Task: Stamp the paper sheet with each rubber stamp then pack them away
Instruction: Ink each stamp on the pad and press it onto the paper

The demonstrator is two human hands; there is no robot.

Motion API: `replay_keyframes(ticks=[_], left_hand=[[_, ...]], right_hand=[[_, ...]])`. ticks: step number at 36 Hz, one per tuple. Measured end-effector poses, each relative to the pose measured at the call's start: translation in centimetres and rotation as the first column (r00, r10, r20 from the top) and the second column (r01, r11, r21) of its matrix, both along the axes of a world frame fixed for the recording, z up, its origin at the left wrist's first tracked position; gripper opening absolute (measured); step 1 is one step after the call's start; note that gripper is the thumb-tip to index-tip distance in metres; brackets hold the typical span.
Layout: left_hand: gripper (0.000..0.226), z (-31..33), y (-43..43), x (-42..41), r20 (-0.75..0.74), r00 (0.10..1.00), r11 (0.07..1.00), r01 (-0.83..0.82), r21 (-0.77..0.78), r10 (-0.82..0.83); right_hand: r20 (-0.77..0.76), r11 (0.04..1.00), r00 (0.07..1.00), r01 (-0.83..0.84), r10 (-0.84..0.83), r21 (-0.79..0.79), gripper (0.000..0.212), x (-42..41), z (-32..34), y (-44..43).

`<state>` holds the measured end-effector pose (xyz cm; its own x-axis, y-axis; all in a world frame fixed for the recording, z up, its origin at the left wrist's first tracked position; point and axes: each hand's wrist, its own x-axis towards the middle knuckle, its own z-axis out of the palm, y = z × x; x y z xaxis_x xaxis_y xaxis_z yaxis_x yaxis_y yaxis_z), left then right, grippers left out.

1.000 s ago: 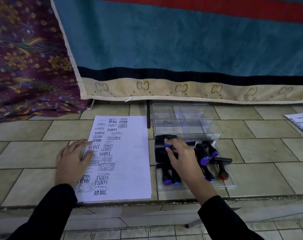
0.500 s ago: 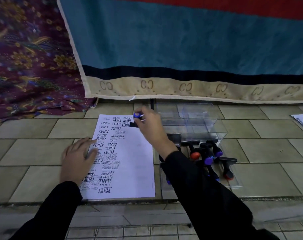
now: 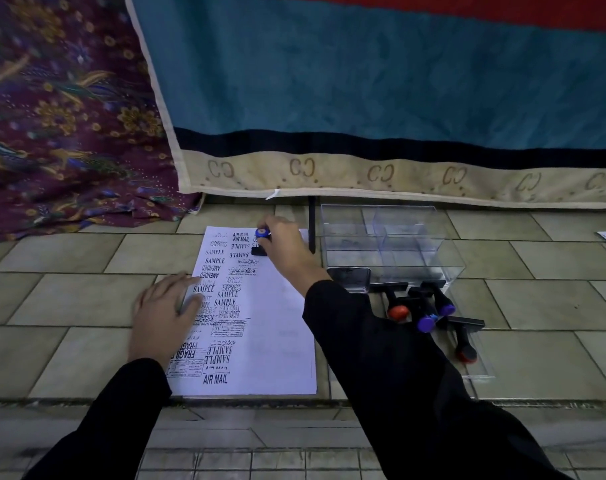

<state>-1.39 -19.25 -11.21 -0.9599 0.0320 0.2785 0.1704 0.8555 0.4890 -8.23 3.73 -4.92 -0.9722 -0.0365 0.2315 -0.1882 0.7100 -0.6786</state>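
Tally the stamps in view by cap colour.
Blue or purple-capped stamps: 3, one gripped by the right hand, two in the pile
Red-capped stamps: 2
Total: 5 in view; the right sleeve may hide more.

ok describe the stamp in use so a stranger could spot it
Find the white paper sheet below the teal cloth. At its far edge the right hand grips a black stamp with a blue cap. It alone is on the paper; the other stamps lie in the clear tray.
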Motion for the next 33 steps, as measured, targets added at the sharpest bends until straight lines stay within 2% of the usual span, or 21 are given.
replay_keyframes(ticks=[20,23,28,31,33], left_hand=[[0.041,0.4,0.1,0.2,0.026,1.0,1.0,0.0,-0.031,0.001],[0.041,0.3,0.1,0.2,0.03,1.0,1.0,-0.005,-0.026,0.005],[0.041,0.4,0.1,0.1,0.022,1.0,0.999,-0.005,-0.044,0.006],[0.042,0.2,0.0,0.1,0.021,1.0,0.999,-0.008,-0.044,0.009],[0.042,0.1,0.0,0.0,0.016,1.0,0.999,-0.002,-0.047,0.003]], right_hand=[[0.013,0.996,1.0,-0.025,0.024,0.082,0.012,0.3,0.1,-0.8],[0.009,1.0,1.0,0.006,-0.006,-0.002,0.013,0.6,0.1,-0.3],[-0.106,0.934,0.968,0.184,-0.225,-0.307,0.02,1.7,2.5,2.5],[-0.192,0.894,0.931,0.219,-0.312,-0.391,0.022,3.4,4.2,4.9],[-0.203,0.883,0.928,0.205,-0.313,-0.423,0.026,5.0,4.9,6.4]])
